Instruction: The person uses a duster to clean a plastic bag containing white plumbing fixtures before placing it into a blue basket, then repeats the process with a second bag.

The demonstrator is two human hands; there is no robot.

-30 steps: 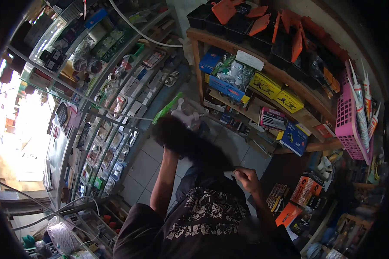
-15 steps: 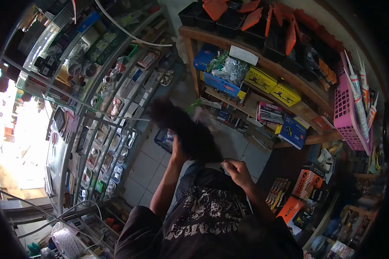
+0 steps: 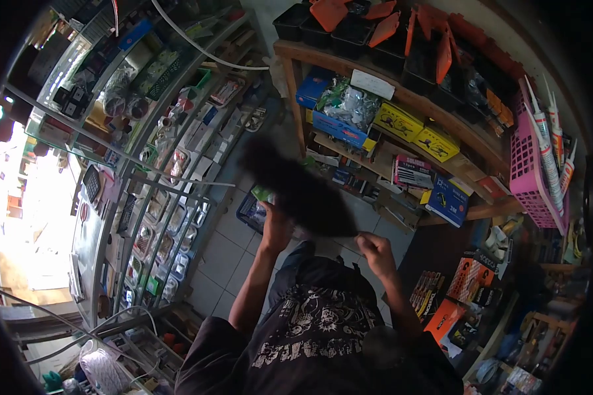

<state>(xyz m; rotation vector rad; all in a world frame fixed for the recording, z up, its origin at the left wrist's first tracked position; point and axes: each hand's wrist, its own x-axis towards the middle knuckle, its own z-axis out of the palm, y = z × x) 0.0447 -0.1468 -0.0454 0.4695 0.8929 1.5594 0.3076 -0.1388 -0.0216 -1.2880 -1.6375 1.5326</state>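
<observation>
A black, limp thing (image 3: 303, 197), like a bag or cloth, stretches slantwise in front of me. It is blurred, and I cannot make out its exact kind. My left hand (image 3: 277, 227) grips its near left side, with the fingers partly hidden. At its lower right corner, my right hand (image 3: 374, 250) pinches the edge between closed fingers. A small bright green patch (image 3: 262, 193) shows just beyond my left fingertips. Behind it, a dark blue basket (image 3: 249, 212) sits low near the tiled floor (image 3: 211, 270).
Glass shelves with small goods (image 3: 178, 191) line the left. On the wooden shelf (image 3: 402, 72) stand black bins, a blue box of plastic packets (image 3: 346, 108) and yellow boxes (image 3: 415, 131). A pink basket of sealant tubes (image 3: 534, 171) is at right, above orange boxes (image 3: 469, 280).
The black thing has shifted right and spread wider, covering the pale plastic that showed behind it. My right hand has moved slightly up and right; my left hand has moved slightly right.
</observation>
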